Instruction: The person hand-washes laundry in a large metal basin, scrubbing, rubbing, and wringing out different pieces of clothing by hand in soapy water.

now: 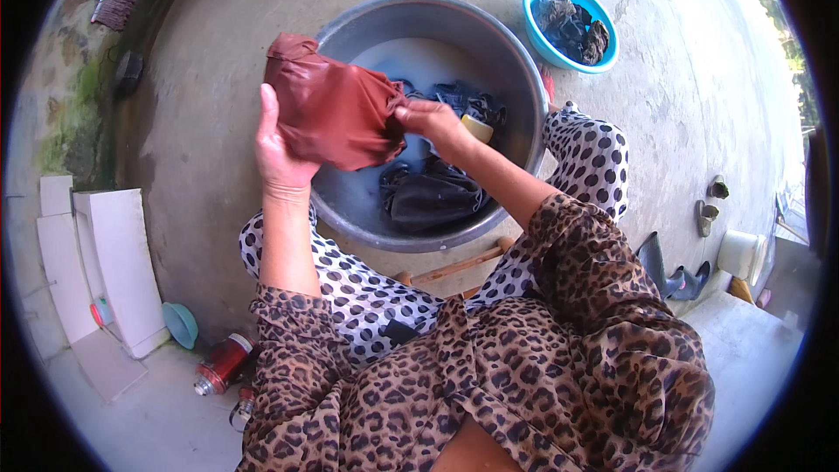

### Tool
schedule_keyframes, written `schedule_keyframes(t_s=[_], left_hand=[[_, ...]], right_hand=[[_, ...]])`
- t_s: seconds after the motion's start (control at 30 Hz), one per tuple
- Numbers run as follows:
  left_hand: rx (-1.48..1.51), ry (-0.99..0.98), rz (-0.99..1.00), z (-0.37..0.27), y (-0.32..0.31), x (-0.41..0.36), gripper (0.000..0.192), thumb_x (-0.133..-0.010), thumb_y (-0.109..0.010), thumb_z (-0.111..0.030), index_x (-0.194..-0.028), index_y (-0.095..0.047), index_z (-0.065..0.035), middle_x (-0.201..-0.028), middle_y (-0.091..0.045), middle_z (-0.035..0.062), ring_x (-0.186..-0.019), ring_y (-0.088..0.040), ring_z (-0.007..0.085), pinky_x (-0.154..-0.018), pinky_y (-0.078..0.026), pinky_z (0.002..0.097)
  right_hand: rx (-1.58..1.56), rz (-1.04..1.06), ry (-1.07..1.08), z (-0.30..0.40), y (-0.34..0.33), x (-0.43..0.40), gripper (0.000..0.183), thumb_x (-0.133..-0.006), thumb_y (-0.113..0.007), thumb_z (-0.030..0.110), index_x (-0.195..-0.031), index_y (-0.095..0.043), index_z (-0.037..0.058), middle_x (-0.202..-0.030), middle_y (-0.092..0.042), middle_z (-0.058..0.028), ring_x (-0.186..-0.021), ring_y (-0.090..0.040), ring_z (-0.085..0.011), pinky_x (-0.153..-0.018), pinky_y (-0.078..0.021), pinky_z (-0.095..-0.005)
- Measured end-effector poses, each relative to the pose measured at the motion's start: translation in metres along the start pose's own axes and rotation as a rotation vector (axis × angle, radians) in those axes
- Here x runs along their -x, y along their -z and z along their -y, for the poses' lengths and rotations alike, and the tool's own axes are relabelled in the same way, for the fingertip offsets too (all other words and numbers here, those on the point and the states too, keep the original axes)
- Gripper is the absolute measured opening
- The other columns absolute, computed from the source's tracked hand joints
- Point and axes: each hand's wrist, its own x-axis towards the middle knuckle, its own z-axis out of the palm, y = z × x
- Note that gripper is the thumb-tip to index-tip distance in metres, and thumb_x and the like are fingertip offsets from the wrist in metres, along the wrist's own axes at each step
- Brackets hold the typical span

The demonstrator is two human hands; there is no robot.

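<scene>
A wet reddish-brown cloth garment is stretched between my two hands, over the left part of a large grey basin. My left hand supports its left side from below, thumb up, the other fingers partly hidden by the cloth. My right hand pinches its right edge between thumb and fingers. Cloudy water fills the lower part of the basin. Dark garments and blue denim-like cloth lie in it. Beside my right wrist is a pale yellow block, perhaps soap.
A turquoise basin of dark wet cloth stands beyond the large one. A wooden stool is between my legs. Red vacuum flasks and a green bowl are at lower left; shoes and a white bucket are at right.
</scene>
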Motion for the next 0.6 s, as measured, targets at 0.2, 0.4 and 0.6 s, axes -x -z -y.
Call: schedule_keyframes(t_s=[0.2, 0.4, 0.6], left_hand=[[-0.059, -0.251, -0.021, -0.039, 0.015, -0.005, 0.051, -0.092, -0.061, -0.031, -0.135, -0.049, -0.0053, -0.13, -0.058, 0.0109, -0.118, -0.056, 0.0282, -0.106, -0.041, 0.0463], [-0.732, -0.336, -0.245, -0.042, 0.027, -0.008, 0.065, -0.082, -0.061, 0.004, -0.144, -0.04, -0.0031, -0.129, -0.055, 0.0085, -0.114, -0.056, 0.0194, -0.103, -0.042, 0.0322], [-1.201, -0.479, -0.489, -0.045, 0.051, -0.017, 0.044, -0.085, -0.074, -0.023, -0.123, -0.063, -0.0031, -0.104, -0.068, 0.006, -0.093, -0.062, 0.0112, -0.085, -0.048, 0.0259]], right_hand=[[-0.089, -0.127, 0.233, 0.083, 0.008, 0.012, 0.021, -0.096, -0.059, 0.019, -0.106, -0.068, 0.0026, -0.092, -0.068, -0.0012, -0.083, -0.061, -0.0092, -0.074, -0.0481, -0.0246], [-0.015, 0.014, 0.294, 0.154, 0.001, 0.03, 0.032, -0.088, -0.064, 0.008, -0.119, -0.064, 0.0009, -0.107, -0.068, -0.0059, -0.095, -0.064, -0.0153, -0.087, -0.0494, -0.0283], [0.201, -0.001, 0.492, 0.193, 0.01, 0.02, 0.04, -0.085, -0.069, 0.009, -0.123, -0.06, -0.004, -0.111, -0.066, -0.0073, -0.101, -0.062, -0.0153, -0.091, -0.0479, -0.0279]])
